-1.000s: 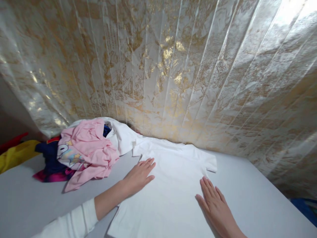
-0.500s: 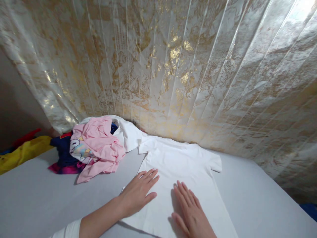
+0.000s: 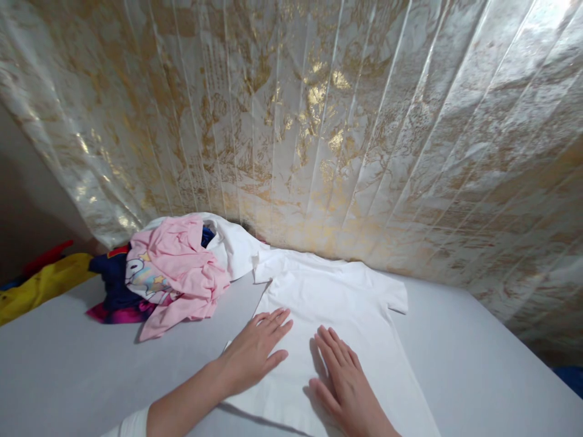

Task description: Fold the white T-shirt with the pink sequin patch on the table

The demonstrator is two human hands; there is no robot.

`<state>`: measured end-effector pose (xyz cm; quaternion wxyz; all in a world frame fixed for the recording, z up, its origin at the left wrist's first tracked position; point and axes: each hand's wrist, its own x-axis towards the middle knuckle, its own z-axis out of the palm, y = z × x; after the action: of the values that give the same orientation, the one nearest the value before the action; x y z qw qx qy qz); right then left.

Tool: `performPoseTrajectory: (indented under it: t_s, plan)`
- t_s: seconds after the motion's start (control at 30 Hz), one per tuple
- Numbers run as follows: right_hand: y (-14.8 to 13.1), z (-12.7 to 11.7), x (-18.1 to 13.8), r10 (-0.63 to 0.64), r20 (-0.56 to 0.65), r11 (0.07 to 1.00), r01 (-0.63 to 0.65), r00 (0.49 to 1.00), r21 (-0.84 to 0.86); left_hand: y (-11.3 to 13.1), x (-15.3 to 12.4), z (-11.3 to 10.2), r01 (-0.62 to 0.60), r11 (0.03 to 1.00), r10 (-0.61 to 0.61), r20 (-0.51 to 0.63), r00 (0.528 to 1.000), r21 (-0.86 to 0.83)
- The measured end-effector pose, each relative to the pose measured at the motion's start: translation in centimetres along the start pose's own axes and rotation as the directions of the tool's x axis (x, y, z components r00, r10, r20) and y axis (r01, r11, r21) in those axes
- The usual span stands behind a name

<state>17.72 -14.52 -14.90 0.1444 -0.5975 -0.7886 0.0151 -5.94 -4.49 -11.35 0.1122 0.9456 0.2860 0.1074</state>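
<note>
A white T-shirt (image 3: 337, 297) lies spread flat on the grey table (image 3: 478, 358), its collar end toward the curtain. My left hand (image 3: 257, 349) rests flat on the shirt's left edge, fingers stretched out. My right hand (image 3: 341, 379) lies flat on the middle of the shirt, fingers together and extended. Both hands press on the cloth and hold nothing.
A heap of clothes sits at the back left: a pink garment (image 3: 175, 273) on top, a dark blue one (image 3: 112, 282) beneath, a white one (image 3: 232, 243) behind. Yellow and red cloth (image 3: 40, 282) lies at the far left. A gold-patterned white curtain (image 3: 319, 133) hangs behind the table.
My right hand slid left from the shirt's right side to its middle. The left hand drew back slightly along the left edge. The view shifted a little.
</note>
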Motion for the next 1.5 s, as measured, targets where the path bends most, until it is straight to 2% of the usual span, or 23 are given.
performPoseTrajectory:
  t_s: [0.13,0.23,0.3,0.4,0.53,0.63,0.7,0.87,0.97,1.13,1.2,1.3,1.4,1.5]
  plan:
    - [-0.3,-0.8,0.8,-0.004,0.017,0.999,0.003,1.0,0.044,2.8,-0.9,-1.9,-0.08,0.991,0.072,-0.07,0.995,-0.11]
    - [-0.2,-1.1,1.4,0.027,-0.012,0.998,-0.026,1.0,0.049,5.0,-1.4,-1.5,-0.188,0.96,0.186,-0.029,0.982,-0.208]
    - [-0.1,-1.1,1.6,0.026,-0.041,0.999,-0.024,0.999,0.047,5.7,-1.3,0.1,-0.267,0.95,0.272,0.014,0.962,-0.16]
    - [-0.2,-1.1,1.7,0.016,-0.078,0.999,-0.012,0.997,0.052,5.7,-0.5,2.6,-0.326,0.945,0.326,0.014,0.945,-0.021]
    - [-0.1,-0.9,1.6,0.028,-0.123,0.997,-0.019,0.992,0.073,5.9,0.0,3.3,-0.391,0.912,0.399,-0.04,0.916,0.125]
    - [0.5,-0.6,1.6,0.034,-0.151,0.997,-0.024,0.988,0.069,6.3,-0.1,2.8,-0.381,0.912,0.395,-0.078,0.915,0.151]
    - [1.0,-0.5,1.8,0.049,-0.147,0.998,-0.043,0.988,0.043,6.3,0.0,2.7,-0.375,0.92,0.384,-0.064,0.921,0.116]
    - [1.4,-1.0,2.4,0.122,-0.073,0.993,-0.122,0.99,0.006,6.1,0.2,2.4,-0.391,0.919,0.392,-0.014,0.92,0.061]
    - [0.6,-1.4,2.2,0.147,-0.025,0.989,-0.147,0.989,0.01,6.6,0.1,1.6,-0.35,0.936,0.35,0.012,0.937,0.038]
    - [-0.9,-1.4,2.1,0.056,0.078,0.998,-0.058,0.995,0.027,7.5,0.0,0.9,-0.316,0.949,0.316,-0.009,0.949,-0.001]
    - [-0.8,-1.5,2.4,0.064,0.1,0.998,-0.065,0.993,0.004,7.5,-0.1,1.0,-0.315,0.949,0.314,-0.022,0.949,-0.022]
    - [-0.2,-1.7,3.0,0.147,0.105,0.989,-0.143,0.984,-0.042,7.4,-0.1,1.2,-0.354,0.932,0.351,-0.046,0.935,-0.081]
    - [0.2,-1.7,3.4,0.193,0.117,0.98,-0.185,0.974,-0.069,7.5,0.0,1.4,-0.436,0.892,0.43,-0.075,0.9,-0.119]
    - [0.3,-1.4,3.4,0.197,0.112,0.979,-0.19,0.974,-0.068,7.9,0.2,1.5,-0.424,0.901,0.42,-0.061,0.905,-0.089]
